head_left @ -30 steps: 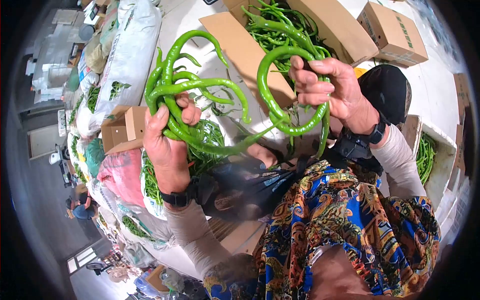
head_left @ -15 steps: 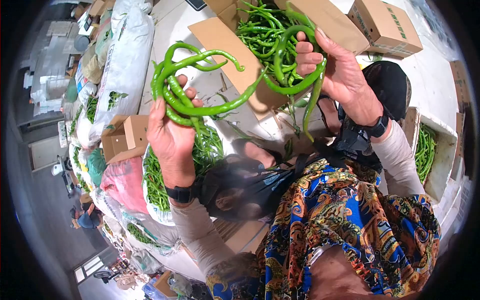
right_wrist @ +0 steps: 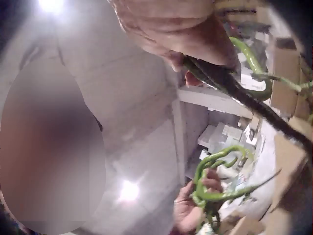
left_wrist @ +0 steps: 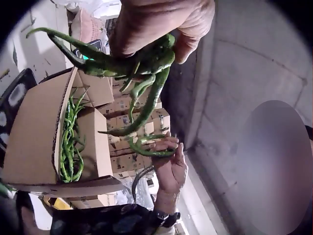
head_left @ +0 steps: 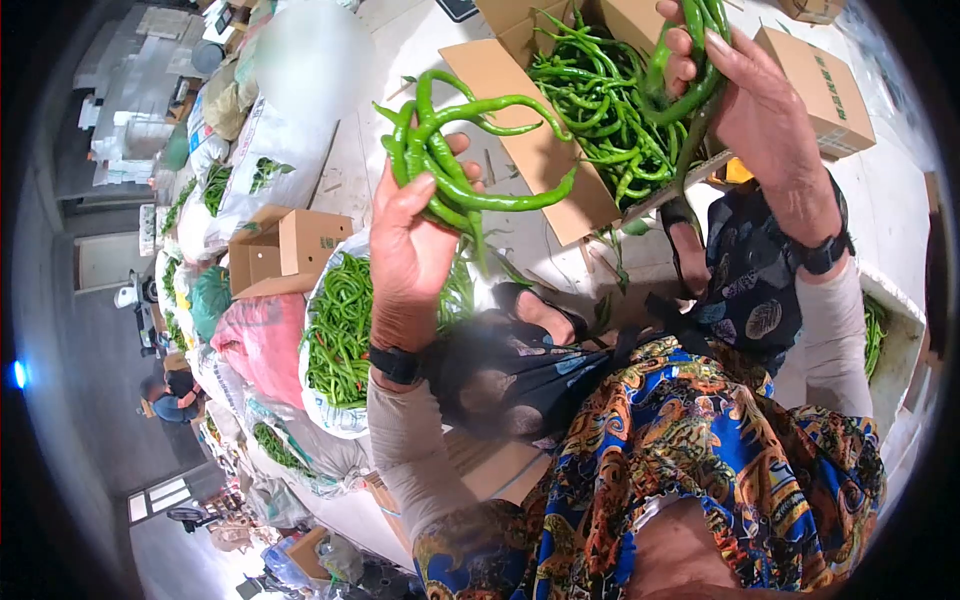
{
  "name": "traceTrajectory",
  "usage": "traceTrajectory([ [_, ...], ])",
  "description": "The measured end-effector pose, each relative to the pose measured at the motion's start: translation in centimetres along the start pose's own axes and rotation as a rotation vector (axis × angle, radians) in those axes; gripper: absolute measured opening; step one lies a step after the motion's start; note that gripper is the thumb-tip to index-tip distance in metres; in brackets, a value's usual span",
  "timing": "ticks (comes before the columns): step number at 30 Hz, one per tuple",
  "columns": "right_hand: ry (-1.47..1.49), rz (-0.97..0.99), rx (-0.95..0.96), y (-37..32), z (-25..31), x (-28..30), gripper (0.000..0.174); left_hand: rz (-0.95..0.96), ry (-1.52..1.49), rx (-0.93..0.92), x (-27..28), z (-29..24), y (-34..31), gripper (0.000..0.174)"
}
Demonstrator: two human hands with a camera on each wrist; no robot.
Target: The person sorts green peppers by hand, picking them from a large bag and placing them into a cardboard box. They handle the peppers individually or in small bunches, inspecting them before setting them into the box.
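Note:
In the head view the left hand (head_left: pixel 415 235) grips a bunch of long curled green peppers (head_left: pixel 440 150), their tips spreading to the right. The right hand (head_left: pixel 770 120) holds another few peppers (head_left: pixel 690 85) over the right side of an open cardboard box (head_left: pixel 530 130) filled with peppers (head_left: pixel 600 110). The left wrist view shows the left hand (left_wrist: pixel 161 24) close up, fingers round its peppers (left_wrist: pixel 151 63), with the right hand (left_wrist: pixel 171 171) beyond. In the right wrist view, the right hand (right_wrist: pixel 181 29) has a dark pepper stem or body (right_wrist: pixel 259 107) under its fingers.
A white sack of peppers (head_left: pixel 340 340) stands left of the legs, beside a pink sack (head_left: pixel 262 345) and a small open carton (head_left: pixel 285 250). A closed carton (head_left: pixel 815 90) lies at the upper right; a white bin (head_left: pixel 900 340) with peppers is at the right.
Both hands have moved apart, each with its peppers; the right hand has risen toward the upper right. The view has shifted, so the box of peppers shows more fully.

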State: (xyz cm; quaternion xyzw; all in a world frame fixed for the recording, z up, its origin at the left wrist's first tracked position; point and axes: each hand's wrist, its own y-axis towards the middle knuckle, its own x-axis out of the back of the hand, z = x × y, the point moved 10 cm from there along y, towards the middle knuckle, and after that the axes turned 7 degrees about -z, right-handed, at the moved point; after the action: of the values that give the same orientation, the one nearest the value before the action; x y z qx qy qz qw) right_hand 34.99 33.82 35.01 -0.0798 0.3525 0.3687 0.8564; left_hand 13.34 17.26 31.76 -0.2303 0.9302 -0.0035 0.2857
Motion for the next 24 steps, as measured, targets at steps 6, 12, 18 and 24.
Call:
traceTrajectory([
  [6, -1.660, 0.117, 0.224, 3.0, -2.5, 1.2, 0.044, -0.025, 0.126, -0.053, -1.4, -0.2, -0.3, 0.048],
  [12, -1.088, 0.161, -0.160, -1.4, -7.1, -3.7, 0.048, -0.097, 0.376, -0.117, -2.8, -0.2, -0.4, 0.046],
  [18, -0.234, 0.042, -0.222, -2.7, -11.0, -7.2, 0.059, 0.160, 1.565, -0.843, -11.3, 1.6, -3.7, 0.056],
  [24, 0.291, -0.203, -0.447, -2.9, -12.9, -3.5, 0.026, 0.290, 1.741, -0.862, -13.1, 3.0, -4.8, 0.057],
])
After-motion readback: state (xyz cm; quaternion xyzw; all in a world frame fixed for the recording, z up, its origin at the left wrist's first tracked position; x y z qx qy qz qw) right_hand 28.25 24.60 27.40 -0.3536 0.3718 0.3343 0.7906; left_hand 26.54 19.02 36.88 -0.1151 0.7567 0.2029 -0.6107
